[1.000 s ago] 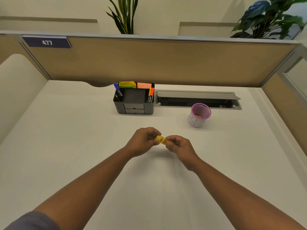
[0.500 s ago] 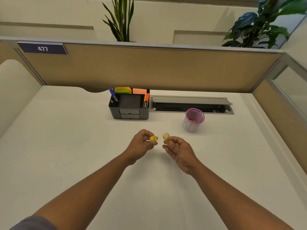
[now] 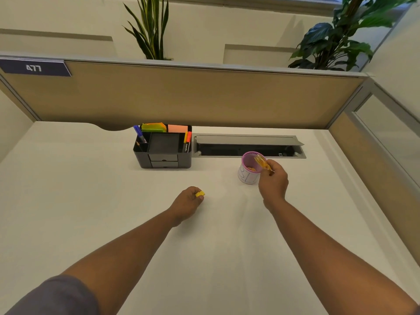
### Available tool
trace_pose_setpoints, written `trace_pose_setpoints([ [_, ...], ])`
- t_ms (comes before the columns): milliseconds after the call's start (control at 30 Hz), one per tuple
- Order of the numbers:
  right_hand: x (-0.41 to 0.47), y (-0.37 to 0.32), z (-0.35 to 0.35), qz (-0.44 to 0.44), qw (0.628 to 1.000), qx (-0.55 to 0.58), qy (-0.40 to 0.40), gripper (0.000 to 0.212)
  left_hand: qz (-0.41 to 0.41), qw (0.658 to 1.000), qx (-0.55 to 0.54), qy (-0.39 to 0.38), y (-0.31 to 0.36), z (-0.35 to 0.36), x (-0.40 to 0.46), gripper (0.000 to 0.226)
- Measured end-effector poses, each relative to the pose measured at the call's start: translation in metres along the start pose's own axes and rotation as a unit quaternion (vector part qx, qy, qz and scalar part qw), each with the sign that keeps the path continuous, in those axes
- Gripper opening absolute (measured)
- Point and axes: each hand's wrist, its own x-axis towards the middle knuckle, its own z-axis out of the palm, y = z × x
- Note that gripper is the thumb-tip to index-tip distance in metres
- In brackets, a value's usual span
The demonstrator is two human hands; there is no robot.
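I see a small translucent amber vial point(image 3: 261, 162), cylindrical and blurred, held tilted over the right rim of a round cup point(image 3: 246, 177) that has a pink rim and a white wall. The cup stands toward the far edge of the smooth white desk point(image 3: 91, 201), right of centre, with small orange pieces in its bottom. My right hand point(image 3: 273, 180) holds the vial with the fingers curled round its lower end, forearm stretched forward. My left hand point(image 3: 186, 202) hovers low over mid-desk, well apart from the cup, knuckles up, pinching a small opaque yellow cap point(image 3: 200, 193) at the fingertips. A black plastic organiser point(image 3: 163, 155) with pens and coloured notes stands at the far edge, left of a grey metal cable hatch point(image 3: 245, 144). Nothing lies between the hands.
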Motion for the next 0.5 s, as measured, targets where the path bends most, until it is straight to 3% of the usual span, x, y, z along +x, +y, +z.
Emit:
trace_pose_setpoints([
  [200, 0.019, 0.003, 0.002, -0.021, 0.995, -0.100, -0.009, 0.014, 0.000, 0.995, 0.100, -0.027, 0.001, 0.003, 0.009, 0.019],
  [333, 0.025, 0.007, 0.003, -0.038, 0.989, -0.146, -0.008, 0.019, 0.030, 0.984, 0.169, -0.047, -0.005, 0.004, 0.007, 0.020],
  [500, 0.029, 0.007, 0.008, -0.053, 0.987, -0.150, -0.016, 0.022, 0.027, 0.984, 0.167, -0.050, -0.003, 0.001, 0.008, 0.021],
])
